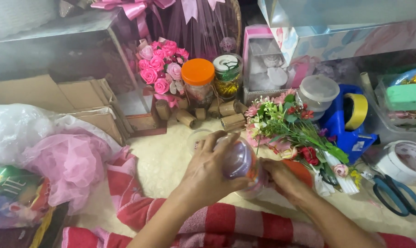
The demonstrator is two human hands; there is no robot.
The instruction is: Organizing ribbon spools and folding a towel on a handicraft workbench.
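Note:
My left hand [207, 171] wraps around a clear plastic jar [239, 160] that lies tilted on its side above a cream mat [162, 160]. My right hand [284, 177] grips the jar's orange lid [302, 171] at its right end. A small bunch of artificial flowers [288, 126] with green leaves lies just beyond my right hand. Both forearms reach in from the bottom over a red and pink striped cloth [226, 222].
At the back stand an orange-lidded jar [198, 82], a jar of gold string [227, 76], a pink rose bouquet [162, 66] and cardboard rolls [231, 121]. Right: blue tape dispenser [346, 121], white tape roll [405, 160], blue scissors [396, 195]. Left: pink tulle [72, 160], cardboard boxes [79, 98].

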